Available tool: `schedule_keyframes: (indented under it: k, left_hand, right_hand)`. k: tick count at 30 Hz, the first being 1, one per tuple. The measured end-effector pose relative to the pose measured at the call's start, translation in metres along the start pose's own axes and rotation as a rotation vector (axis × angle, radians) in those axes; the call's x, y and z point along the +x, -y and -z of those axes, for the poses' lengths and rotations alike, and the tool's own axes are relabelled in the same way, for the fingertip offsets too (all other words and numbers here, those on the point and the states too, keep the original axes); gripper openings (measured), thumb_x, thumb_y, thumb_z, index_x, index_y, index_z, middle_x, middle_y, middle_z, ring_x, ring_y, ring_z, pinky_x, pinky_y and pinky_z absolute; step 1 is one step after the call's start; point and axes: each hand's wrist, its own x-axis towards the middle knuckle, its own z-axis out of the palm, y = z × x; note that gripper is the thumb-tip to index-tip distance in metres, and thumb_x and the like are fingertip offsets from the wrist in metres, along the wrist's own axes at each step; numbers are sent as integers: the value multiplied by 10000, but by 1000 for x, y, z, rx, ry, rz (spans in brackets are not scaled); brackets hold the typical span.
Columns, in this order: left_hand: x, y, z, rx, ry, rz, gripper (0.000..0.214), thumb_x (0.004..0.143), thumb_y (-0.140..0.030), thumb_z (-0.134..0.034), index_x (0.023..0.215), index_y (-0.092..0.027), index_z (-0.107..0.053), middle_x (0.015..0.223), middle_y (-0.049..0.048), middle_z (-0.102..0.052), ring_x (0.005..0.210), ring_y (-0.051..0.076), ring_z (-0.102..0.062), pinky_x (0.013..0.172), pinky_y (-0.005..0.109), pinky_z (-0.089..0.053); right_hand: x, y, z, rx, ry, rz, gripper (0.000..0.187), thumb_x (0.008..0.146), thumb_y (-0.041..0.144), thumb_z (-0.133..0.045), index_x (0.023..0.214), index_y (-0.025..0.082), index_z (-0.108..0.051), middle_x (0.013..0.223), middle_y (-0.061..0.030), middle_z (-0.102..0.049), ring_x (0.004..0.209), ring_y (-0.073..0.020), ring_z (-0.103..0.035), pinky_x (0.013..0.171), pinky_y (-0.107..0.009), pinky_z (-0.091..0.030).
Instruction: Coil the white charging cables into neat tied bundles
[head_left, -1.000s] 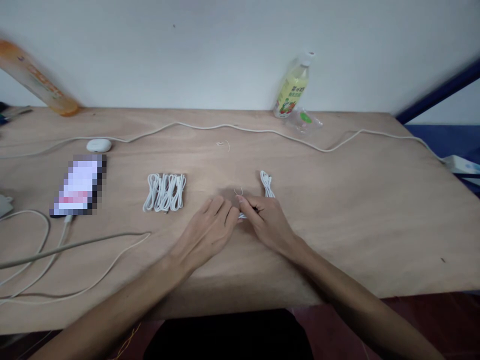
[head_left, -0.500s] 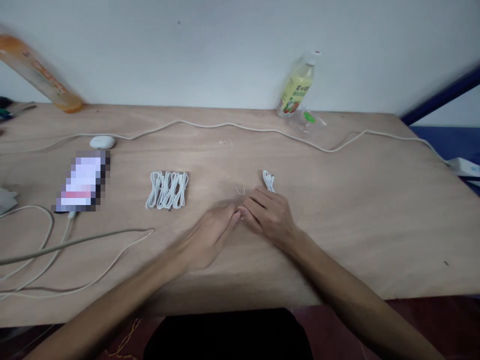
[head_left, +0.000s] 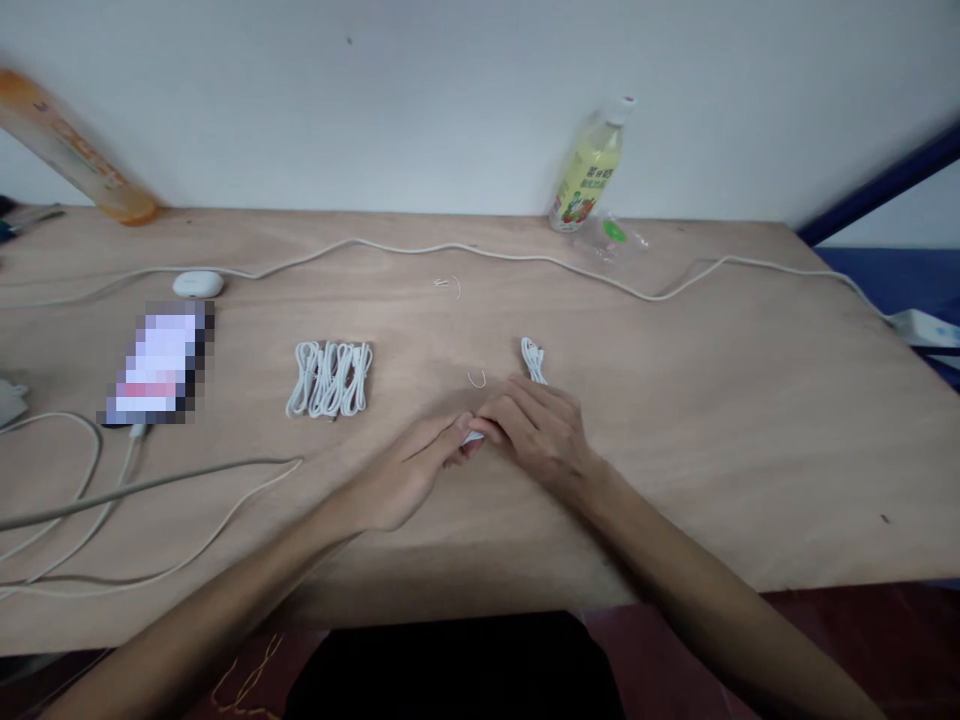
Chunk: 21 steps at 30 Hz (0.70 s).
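Note:
My left hand (head_left: 416, 468) and my right hand (head_left: 541, 428) meet over the front half of the wooden table. A small part of a white cable (head_left: 472, 437) shows between their closed fingertips; the fingers cover most of it. Just beyond my right hand, a white cable bundle (head_left: 533, 357) sticks out, its near end hidden by the knuckles. A short white tie (head_left: 477, 379), bent into a U, lies on the table past my fingers. To the left, several coiled white cables (head_left: 328, 379) sit side by side in a row.
Loose ties (head_left: 448, 286) lie farther back. At left are a phone (head_left: 157, 360) with a plugged-in lead, a white earbud case (head_left: 198, 284) and an orange bottle (head_left: 82, 150). A yellow-green bottle (head_left: 587, 175) stands by a plastic wrapper (head_left: 613, 236). A long white cord (head_left: 450, 247) crosses the back.
My left hand has turned, so its thumb now lies on top and more white cable shows between the hands. My right hand stays nearly in place. The view has shifted slightly.

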Motion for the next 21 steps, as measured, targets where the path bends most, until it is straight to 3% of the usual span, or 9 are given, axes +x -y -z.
schedule_keyframes:
  k: [5,9,13,16,21]
  left_hand:
    - [0,1,-2,10,-24,2,403,1165,-456,-362,928,-245,-611,974,49,-714,979,236,-670,925,400,-594]
    - [0,3,-3,48,-59,-44,390,1173,-463,-359,973,-244,-612,993,48,-726,968,238,-687,936,400,-586]
    - [2,8,0,238,-132,-137,359,1185,-405,-352,938,-240,-553,895,27,-676,836,218,-643,837,379,-555]
    - [4,13,3,376,-136,-179,335,1194,-373,-338,970,-233,-545,869,19,-666,783,212,-627,763,365,-522]
    - [5,20,4,543,-163,-227,361,1197,-396,-320,997,-223,-566,903,58,-715,807,239,-677,778,387,-550]
  right_hand:
    - [-3,-3,-2,30,6,18,253,1142,255,-627,889,235,-631,766,-15,-694,716,-192,-609,674,-334,-468]
    - [-4,-10,-2,159,41,-81,191,1156,260,-582,978,222,-640,816,-36,-719,753,-212,-649,697,-338,-524]
    - [-4,-17,5,365,220,-256,123,1164,268,-545,1161,234,-664,1057,-81,-770,954,-232,-734,846,-370,-608]
    - [-4,-19,9,446,224,-300,94,1145,262,-588,1167,250,-679,1121,-81,-778,1040,-243,-749,929,-397,-626]
    - [-4,-18,7,466,211,-332,66,1115,246,-650,1144,256,-708,1144,-79,-792,1079,-251,-758,949,-419,-633]
